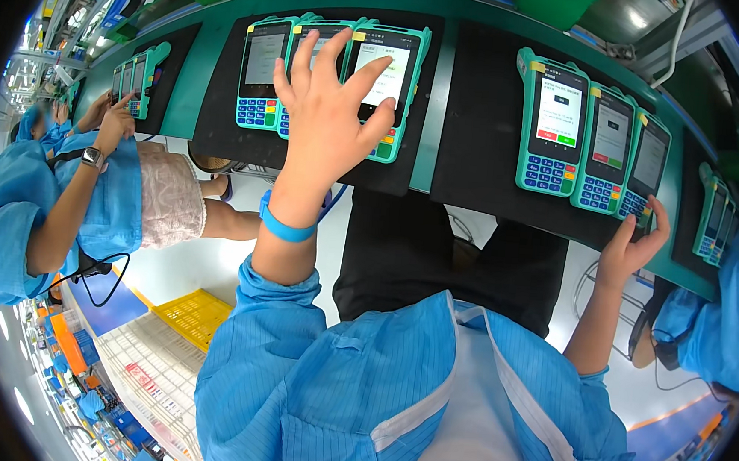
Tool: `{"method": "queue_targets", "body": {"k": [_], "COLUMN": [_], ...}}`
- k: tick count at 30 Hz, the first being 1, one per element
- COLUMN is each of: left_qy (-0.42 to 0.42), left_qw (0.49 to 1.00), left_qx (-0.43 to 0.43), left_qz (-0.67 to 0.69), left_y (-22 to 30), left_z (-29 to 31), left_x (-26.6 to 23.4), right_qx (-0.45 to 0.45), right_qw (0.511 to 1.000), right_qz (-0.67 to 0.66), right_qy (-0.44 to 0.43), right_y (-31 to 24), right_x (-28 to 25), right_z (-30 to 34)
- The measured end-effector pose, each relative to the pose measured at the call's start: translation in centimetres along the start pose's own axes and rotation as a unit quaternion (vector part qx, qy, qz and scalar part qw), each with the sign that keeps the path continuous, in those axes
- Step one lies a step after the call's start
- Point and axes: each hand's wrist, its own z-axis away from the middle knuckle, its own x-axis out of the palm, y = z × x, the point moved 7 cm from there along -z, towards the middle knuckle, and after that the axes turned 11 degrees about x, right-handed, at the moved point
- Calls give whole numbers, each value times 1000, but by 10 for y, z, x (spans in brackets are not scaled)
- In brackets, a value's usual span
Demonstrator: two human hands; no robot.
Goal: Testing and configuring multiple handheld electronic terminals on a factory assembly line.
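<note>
Green bench (193, 77), flat black mats (482, 93): teal-cased, blue-keyed card terminals (558, 107) are overhung at left by the left hand (334, 125), fingers fanned open, and bordered at right by the right hand (627, 253), loosely uncurled; taps are best made with one fingertip

Three teal card terminals (263, 71) left, matching trio (611, 132) right, face-up on black mats (478, 127), screens (559, 111) lit.

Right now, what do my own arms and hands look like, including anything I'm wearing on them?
Your left hand is bare, with a plain blue wristband at the wrist. Your right hand is bare, with no band visible. The left sleeve and right sleeve are blue, leaving both forearms uncovered.
</note>
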Motion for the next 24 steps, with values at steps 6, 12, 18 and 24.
{"method": "queue_targets", "body": {"k": [6,12,18,24], "left_qy": [54,65,56,23], "left_qw": [996,982,976,974], "left_qx": [-52,-130,-155,-165], "left_qz": [-42,-121,-143,-154], "left_y": [-31,-74,-96,-106], "left_z": [14,36,44,40], "left_x": [-14,-18,-11,-6], "right_qx": [-4,-8,-12,-6], "right_qw": [1000,1000,1000,1000], "right_qz": [9,5,27,17], "right_qy": [2,4,4,0], "right_y": [0,-1,-2,-2], "right_x": [0,0,0,-1], "right_z": [0,0,0,0]}}
